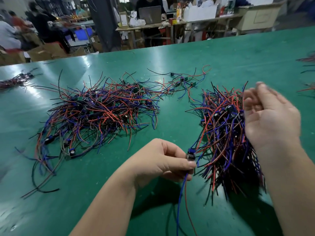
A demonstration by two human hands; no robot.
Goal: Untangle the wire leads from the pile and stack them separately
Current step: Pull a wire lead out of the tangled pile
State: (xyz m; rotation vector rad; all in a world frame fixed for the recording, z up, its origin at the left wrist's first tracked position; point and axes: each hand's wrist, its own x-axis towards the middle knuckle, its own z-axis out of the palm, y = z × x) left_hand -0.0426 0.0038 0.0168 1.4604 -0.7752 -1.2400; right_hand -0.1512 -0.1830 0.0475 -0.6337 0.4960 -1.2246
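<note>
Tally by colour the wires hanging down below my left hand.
Blue wire: 1
Red wire: 1
Total: 2, both trailing from the lead pinched in the left hand.

**Glossy green top, plastic-sheathed wire**

The table (238, 53) has a smooth green covering, glossy enough to throw white glare near its far left edge. The wire leads (95, 109) heaped on it look sheathed in smooth red, blue and black plastic with a dull sheen. So does the wire lead (191, 155) pinched by the left hand (163, 160). Small circuit boards (185, 79) look matt green. Beyond the far edge, boxes (42, 51) look like plain brown cardboard.
</note>
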